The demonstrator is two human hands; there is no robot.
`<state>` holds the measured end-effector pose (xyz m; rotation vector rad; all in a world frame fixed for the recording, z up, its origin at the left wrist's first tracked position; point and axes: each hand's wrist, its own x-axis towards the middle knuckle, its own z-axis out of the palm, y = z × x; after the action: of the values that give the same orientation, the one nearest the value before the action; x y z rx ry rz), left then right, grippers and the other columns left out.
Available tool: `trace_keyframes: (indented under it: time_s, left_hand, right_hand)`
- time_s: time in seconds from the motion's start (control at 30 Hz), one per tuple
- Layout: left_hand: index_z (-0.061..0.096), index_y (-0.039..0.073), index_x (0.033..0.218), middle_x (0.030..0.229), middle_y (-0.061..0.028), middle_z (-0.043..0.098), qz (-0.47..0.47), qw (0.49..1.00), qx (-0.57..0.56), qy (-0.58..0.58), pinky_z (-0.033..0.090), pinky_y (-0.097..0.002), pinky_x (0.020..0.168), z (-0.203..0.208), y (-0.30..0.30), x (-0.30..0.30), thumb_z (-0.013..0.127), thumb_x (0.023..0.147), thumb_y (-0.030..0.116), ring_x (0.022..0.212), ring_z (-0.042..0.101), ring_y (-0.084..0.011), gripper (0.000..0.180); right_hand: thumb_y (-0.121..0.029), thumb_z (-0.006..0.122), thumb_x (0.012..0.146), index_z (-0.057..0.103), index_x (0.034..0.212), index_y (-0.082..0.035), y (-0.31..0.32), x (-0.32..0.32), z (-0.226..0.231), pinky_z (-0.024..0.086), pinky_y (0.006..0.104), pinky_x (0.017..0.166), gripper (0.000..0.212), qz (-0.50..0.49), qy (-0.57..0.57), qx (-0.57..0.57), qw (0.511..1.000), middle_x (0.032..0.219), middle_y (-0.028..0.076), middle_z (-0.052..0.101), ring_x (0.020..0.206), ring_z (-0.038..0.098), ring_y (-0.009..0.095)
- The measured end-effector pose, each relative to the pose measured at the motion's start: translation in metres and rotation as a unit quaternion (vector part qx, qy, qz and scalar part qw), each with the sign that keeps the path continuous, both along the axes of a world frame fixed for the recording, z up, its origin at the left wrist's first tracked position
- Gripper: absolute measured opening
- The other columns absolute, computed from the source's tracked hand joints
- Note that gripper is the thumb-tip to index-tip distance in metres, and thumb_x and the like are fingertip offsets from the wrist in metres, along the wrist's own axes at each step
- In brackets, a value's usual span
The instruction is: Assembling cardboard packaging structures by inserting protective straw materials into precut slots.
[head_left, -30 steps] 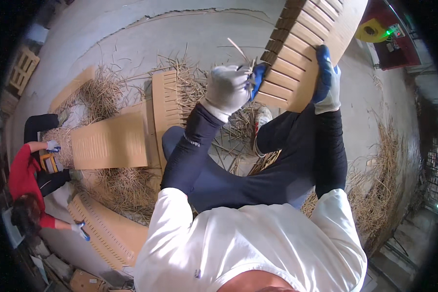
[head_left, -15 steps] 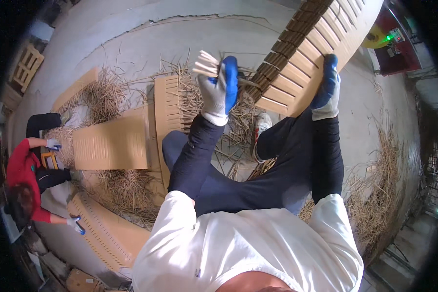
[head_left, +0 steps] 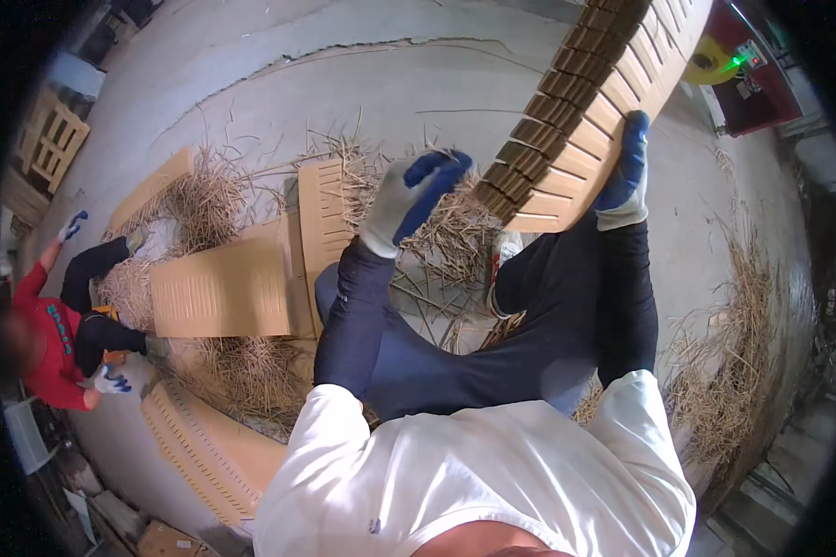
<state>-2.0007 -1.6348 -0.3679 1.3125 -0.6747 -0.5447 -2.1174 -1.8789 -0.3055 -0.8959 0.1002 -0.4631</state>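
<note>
My right hand (head_left: 624, 176), in a white glove with a blue palm, is closed on the edge of a slotted cardboard sheet (head_left: 581, 148). The sheet looks like several layers, held tilted at the upper right, its comb-like slots facing a dark, ridged slotted edge (head_left: 548, 111). My left hand (head_left: 413, 200), gloved alike, hovers apart from the sheet's lower left end. Its fingers are stretched loosely to the right, and no strips show in it. Below it lies a heap of loose cardboard strips (head_left: 450, 232) on the floor.
Slotted cardboard sheets (head_left: 218, 288) lie to the left among strip piles (head_left: 237, 371). A co-worker in a red top (head_left: 51, 339) sits at far left. Another strip heap (head_left: 724, 371) lies along the right side. A red machine (head_left: 762, 97) stands at the upper right.
The bundle of strips has gone from my left hand, which has moved slightly down and loosened. The sheet has shifted slightly left and down. The co-worker's arms have moved apart.
</note>
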Motion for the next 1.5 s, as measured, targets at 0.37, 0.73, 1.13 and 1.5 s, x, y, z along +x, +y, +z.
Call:
trace_keyframes:
  time_s: [0.37,0.73,1.13,1.5]
  left_hand:
    - [0.064,-0.001,0.092,0.082,-0.0183,0.063,0.176,0.895,0.073,-0.404,0.048,-0.0357,0.063,0.068,0.003,-0.025,0.059,0.076,0.005,0.068,0.062,-0.0329,0.018]
    - [0.057,-0.003,0.089,0.072,-0.0203,0.057,0.160,0.860,0.191,-0.446,0.046,-0.0443,0.059,0.056,0.005,-0.024,0.059,0.069,0.006,0.064,0.057,-0.0379,0.022]
    - [0.064,0.002,0.092,0.075,-0.0015,0.064,0.265,0.962,0.009,-0.070,0.045,-0.0221,0.058,-0.003,0.039,0.032,0.055,0.094,0.016,0.063,0.056,-0.0072,0.017]
    - [0.058,-0.002,0.113,0.097,-0.0153,0.064,0.213,0.957,-0.080,-0.181,0.052,-0.0318,0.077,0.048,0.016,0.020,0.076,0.075,0.025,0.086,0.065,-0.0254,0.049]
  right_hand:
    - [-0.032,0.054,0.093,0.053,0.117,0.000,0.015,0.012,0.007,0.051,0.0321,0.080,0.039,-0.123,0.096,-0.197,0.968,0.104,0.008,0.062,0.091,0.062,0.018]
    - [-0.010,0.066,0.080,0.058,0.108,0.005,0.039,0.015,0.021,0.047,0.0265,0.077,0.033,-0.143,0.092,-0.214,0.962,0.097,0.005,0.063,0.085,0.058,0.012]
    - [-0.020,0.062,0.087,0.058,0.110,0.003,0.032,0.011,0.011,0.047,0.0278,0.078,0.032,-0.165,0.060,-0.170,0.970,0.100,0.004,0.061,0.087,0.058,0.012]
    - [-0.010,0.071,0.080,0.059,0.109,0.004,0.041,0.018,0.018,0.049,0.0260,0.076,0.035,-0.221,0.131,-0.206,0.944,0.097,0.007,0.065,0.084,0.061,0.012]
